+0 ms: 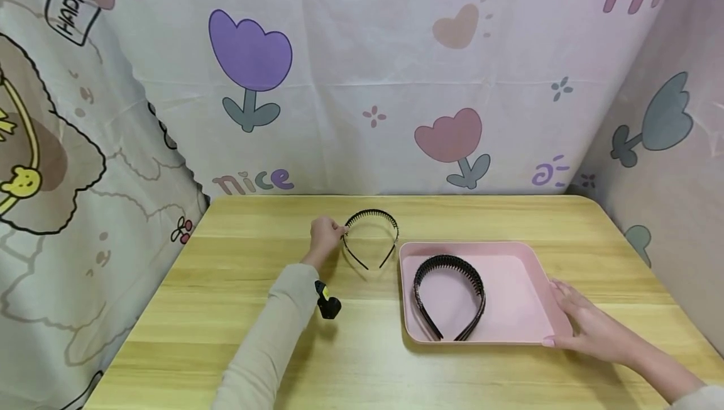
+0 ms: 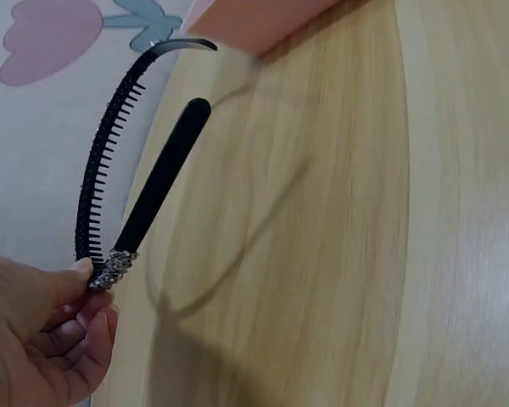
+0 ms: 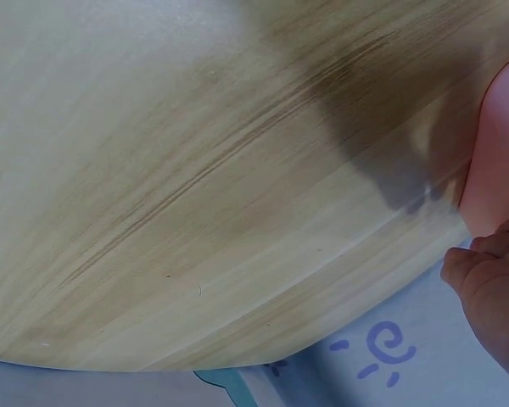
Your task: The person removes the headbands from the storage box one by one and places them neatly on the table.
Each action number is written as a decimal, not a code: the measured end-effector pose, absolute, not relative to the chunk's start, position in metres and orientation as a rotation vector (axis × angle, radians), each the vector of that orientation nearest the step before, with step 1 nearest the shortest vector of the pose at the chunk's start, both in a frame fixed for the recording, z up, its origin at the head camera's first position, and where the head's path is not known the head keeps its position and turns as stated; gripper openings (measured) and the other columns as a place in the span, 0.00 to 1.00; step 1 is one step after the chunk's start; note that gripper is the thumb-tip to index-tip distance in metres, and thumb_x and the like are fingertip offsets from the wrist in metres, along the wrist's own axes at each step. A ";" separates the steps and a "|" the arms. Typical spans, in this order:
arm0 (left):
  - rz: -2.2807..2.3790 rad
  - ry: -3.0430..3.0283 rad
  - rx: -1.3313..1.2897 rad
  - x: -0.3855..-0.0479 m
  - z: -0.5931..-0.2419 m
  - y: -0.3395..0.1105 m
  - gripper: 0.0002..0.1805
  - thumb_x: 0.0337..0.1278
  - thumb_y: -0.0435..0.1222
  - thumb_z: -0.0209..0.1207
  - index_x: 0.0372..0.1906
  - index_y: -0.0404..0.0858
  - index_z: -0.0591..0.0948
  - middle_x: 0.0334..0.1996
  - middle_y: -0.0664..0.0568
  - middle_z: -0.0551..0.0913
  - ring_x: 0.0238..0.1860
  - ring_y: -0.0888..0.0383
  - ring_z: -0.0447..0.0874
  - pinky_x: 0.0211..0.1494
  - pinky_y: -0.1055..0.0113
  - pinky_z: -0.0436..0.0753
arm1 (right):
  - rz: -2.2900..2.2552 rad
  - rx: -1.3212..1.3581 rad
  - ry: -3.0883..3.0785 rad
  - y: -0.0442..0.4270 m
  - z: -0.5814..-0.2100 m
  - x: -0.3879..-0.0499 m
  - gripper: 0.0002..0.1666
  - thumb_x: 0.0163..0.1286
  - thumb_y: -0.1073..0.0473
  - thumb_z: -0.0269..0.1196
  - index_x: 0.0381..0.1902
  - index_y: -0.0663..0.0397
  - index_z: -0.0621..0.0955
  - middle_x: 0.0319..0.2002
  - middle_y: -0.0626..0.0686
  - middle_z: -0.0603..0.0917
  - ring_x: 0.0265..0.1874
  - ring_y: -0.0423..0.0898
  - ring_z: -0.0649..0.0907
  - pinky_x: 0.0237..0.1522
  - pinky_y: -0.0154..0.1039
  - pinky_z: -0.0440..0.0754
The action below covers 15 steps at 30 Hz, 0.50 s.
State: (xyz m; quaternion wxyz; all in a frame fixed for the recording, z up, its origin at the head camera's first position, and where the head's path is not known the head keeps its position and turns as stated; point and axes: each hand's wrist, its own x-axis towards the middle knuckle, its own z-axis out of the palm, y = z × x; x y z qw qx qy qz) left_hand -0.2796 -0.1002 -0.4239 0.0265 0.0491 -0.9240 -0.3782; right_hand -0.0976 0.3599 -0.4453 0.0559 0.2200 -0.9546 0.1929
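Note:
My left hand point(image 1: 324, 237) pinches a thin black toothed headband point(image 1: 372, 212) on its left side, between thumb and fingers. In the left wrist view, the headband point(image 2: 88, 182) is lifted off the table, with silvery glitter near the thumb. A pink rectangular tray point(image 1: 523, 297) stands to the right, and inside its left half lies a wider black toothed headband point(image 1: 449, 261). My right hand point(image 1: 599, 331) grips the tray's right end, thumb at the front corner and fingers along the side. Only part of that hand point(image 3: 499, 280) shows in the right wrist view.
A light wooden table point(image 1: 192, 322) carries everything. Behind it hangs a white curtain point(image 1: 339, 51) printed with tulips and words, with more printed cloth at both sides. A small black device point(image 1: 328, 303) is worn at the left wrist.

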 end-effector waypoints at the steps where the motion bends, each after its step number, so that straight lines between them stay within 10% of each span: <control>1: -1.160 -2.855 0.153 -0.281 -0.424 -0.101 0.27 0.53 0.35 0.63 0.02 0.39 0.68 0.03 0.59 0.60 0.11 0.65 0.53 0.17 0.74 0.57 | 0.579 0.670 -2.890 0.360 -0.445 -0.098 0.58 0.44 0.48 0.74 0.60 0.83 0.61 0.60 0.79 0.62 0.62 0.19 0.37 0.56 0.09 0.31; 15: -1.113 -2.892 0.179 -0.282 -0.445 -0.098 0.20 0.54 0.34 0.62 0.09 0.33 0.77 0.12 0.52 0.76 0.17 0.62 0.65 0.23 0.73 0.66 | 0.558 0.688 -2.852 0.360 -0.448 -0.099 0.59 0.42 0.48 0.75 0.59 0.84 0.62 0.58 0.79 0.65 0.60 0.14 0.35 0.56 0.08 0.32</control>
